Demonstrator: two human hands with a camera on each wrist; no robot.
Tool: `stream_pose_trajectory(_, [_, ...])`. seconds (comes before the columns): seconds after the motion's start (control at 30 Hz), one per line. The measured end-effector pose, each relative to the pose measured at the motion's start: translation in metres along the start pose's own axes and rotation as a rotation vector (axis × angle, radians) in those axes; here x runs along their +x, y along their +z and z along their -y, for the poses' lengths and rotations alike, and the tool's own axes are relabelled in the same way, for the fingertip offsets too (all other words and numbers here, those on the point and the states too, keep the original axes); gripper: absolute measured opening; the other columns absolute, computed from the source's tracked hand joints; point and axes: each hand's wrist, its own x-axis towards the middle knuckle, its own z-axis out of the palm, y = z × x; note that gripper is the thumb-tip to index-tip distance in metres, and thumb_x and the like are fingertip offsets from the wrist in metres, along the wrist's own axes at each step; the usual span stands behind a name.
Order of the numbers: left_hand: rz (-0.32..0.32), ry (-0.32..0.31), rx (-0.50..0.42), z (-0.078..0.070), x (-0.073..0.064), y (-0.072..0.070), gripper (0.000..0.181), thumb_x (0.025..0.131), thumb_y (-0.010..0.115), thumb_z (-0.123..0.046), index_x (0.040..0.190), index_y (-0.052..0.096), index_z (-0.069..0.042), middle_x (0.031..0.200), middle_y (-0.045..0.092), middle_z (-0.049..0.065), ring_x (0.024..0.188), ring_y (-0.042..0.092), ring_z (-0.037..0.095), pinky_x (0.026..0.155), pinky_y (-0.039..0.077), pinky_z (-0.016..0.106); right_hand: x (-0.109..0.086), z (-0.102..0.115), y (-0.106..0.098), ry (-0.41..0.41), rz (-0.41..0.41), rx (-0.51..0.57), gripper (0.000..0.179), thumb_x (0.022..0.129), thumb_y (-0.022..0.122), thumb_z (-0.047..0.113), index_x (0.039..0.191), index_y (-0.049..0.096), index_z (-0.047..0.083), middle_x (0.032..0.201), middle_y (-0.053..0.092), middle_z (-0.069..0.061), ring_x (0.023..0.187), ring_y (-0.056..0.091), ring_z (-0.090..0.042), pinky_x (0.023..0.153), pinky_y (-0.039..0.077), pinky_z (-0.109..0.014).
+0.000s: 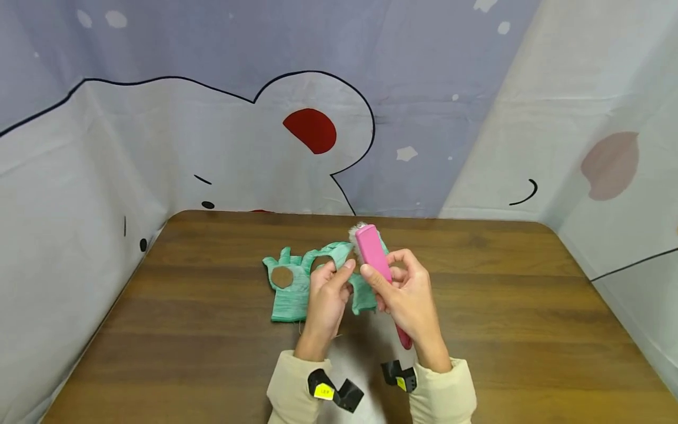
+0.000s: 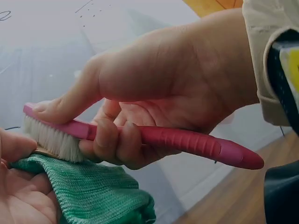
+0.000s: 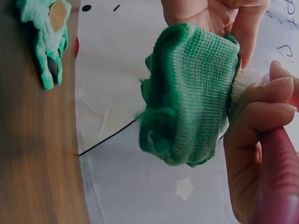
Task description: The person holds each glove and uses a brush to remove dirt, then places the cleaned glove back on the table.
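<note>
Just below centre of the head view, both hands work over one green glove (image 3: 201, 98) and a pink brush (image 1: 373, 250). The left hand (image 1: 325, 297) pinches the glove between thumb and fingers; the fabric hangs toward the right hand (image 1: 415, 300). That one has fingers curled round the brush neck, thumb along the back of the head. Brush tilted: head toward upper left, darker red handle running down to lower right (clearest in the left wrist view). White bristles (image 2: 51, 140) meet the glove's edge right by the left thumb, next to a bit of brown patch. Second glove (image 1: 291, 297) lies on the wooden table (image 1: 185, 335), left of the left hand in the head view, round brown patch (image 1: 282, 277) facing up; same glove shows at upper left in the right wrist view. Bottom of the head view: cream sleeves (image 1: 447, 394) on both arms, each with a black wrist mount (image 1: 348, 396) bearing a yellow label (image 1: 324, 391). Printed cloth backdrop (image 1: 132, 147) fills the upper half, white and grey-blue with black outlines and a red shape (image 1: 315, 129) near top centre.
</note>
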Motion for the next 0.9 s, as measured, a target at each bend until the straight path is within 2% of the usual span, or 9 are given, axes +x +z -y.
stream_pose_trajectory(0.13, [0.0, -0.003, -0.02, 0.001, 0.0, 0.002, 0.042, 0.093, 0.05, -0.007, 0.058, 0.026, -0.008, 0.052, 0.022, -0.006, 0.045, 0.018, 0.006, 0.052, 0.025, 0.021, 0.001, -0.001, -0.003, 0.009, -0.015, 0.001, 0.034, 0.079, 0.073, 0.019, 0.095, 0.047, 0.003, 0.054, 0.049, -0.007, 0.036, 0.041, -0.013, 0.035, 0.035, -0.024])
stream_pose_trajectory(0.27, [-0.044, -0.008, -0.039, -0.002, 0.0, 0.0, 0.044, 0.092, 0.051, -0.006, 0.057, 0.024, -0.009, 0.052, 0.021, -0.006, 0.045, 0.018, 0.007, 0.053, 0.025, 0.021, 0.003, -0.002, -0.001, 0.01, -0.006, 0.012, 0.035, 0.08, 0.072, 0.021, 0.096, 0.047, 0.002, 0.054, 0.049, -0.006, 0.037, 0.041, -0.013, 0.036, 0.035, -0.024])
stream_pose_trajectory(0.4, [-0.077, -0.023, -0.031, -0.004, 0.001, -0.001, 0.042, 0.091, 0.053, -0.006, 0.057, 0.028, -0.008, 0.052, 0.025, -0.005, 0.044, 0.023, 0.007, 0.052, 0.026, 0.021, 0.004, -0.004, 0.0, 0.018, -0.024, 0.011, 0.035, 0.08, 0.072, 0.021, 0.095, 0.048, 0.001, 0.054, 0.05, -0.006, 0.037, 0.041, -0.012, 0.036, 0.035, -0.023])
stream_pose_trajectory(0.6, [-0.107, -0.016, -0.005, -0.005, 0.003, 0.001, 0.045, 0.089, 0.055, -0.006, 0.055, 0.027, -0.009, 0.051, 0.027, -0.005, 0.044, 0.027, 0.008, 0.05, 0.027, 0.021, 0.01, -0.005, -0.004, 0.041, -0.115, -0.022, 0.035, 0.08, 0.072, 0.024, 0.096, 0.052, 0.002, 0.058, 0.056, -0.007, 0.037, 0.044, -0.012, 0.038, 0.038, -0.023])
stream_pose_trajectory(0.73, [-0.082, -0.001, -0.042, -0.007, 0.001, 0.002, 0.038, 0.09, 0.055, -0.007, 0.057, 0.035, -0.007, 0.051, 0.032, -0.005, 0.043, 0.027, 0.007, 0.049, 0.026, 0.02, 0.014, -0.012, -0.014, 0.056, -0.252, -0.171, 0.043, 0.076, 0.073, 0.037, 0.096, 0.052, 0.005, 0.06, 0.059, -0.01, 0.037, 0.047, -0.012, 0.038, 0.04, -0.025])
stream_pose_trajectory(0.77, [-0.07, 0.007, -0.048, -0.009, 0.001, 0.001, 0.036, 0.091, 0.054, -0.008, 0.059, 0.037, -0.007, 0.051, 0.031, -0.005, 0.043, 0.026, 0.006, 0.05, 0.026, 0.02, 0.016, -0.014, -0.018, 0.075, -0.278, -0.179, 0.044, 0.076, 0.073, 0.039, 0.096, 0.051, 0.006, 0.058, 0.058, -0.009, 0.036, 0.047, -0.012, 0.038, 0.039, -0.024])
stream_pose_trajectory(0.83, [-0.056, 0.025, -0.039, -0.012, -0.001, -0.001, 0.031, 0.092, 0.053, -0.01, 0.063, 0.041, -0.005, 0.052, 0.03, -0.005, 0.043, 0.025, 0.007, 0.052, 0.027, 0.021, 0.016, -0.02, -0.026, 0.111, -0.313, -0.15, 0.044, 0.077, 0.071, 0.04, 0.096, 0.048, 0.007, 0.057, 0.057, -0.006, 0.036, 0.046, -0.011, 0.037, 0.038, -0.023])
stream_pose_trajectory(0.9, [-0.058, 0.036, -0.02, -0.014, -0.001, -0.004, 0.028, 0.092, 0.052, -0.011, 0.067, 0.044, -0.004, 0.052, 0.029, -0.004, 0.044, 0.024, 0.007, 0.052, 0.026, 0.021, 0.015, -0.022, -0.031, 0.132, -0.313, -0.046, 0.039, 0.08, 0.07, 0.035, 0.094, 0.046, 0.008, 0.054, 0.054, -0.001, 0.036, 0.043, -0.01, 0.036, 0.035, -0.021])
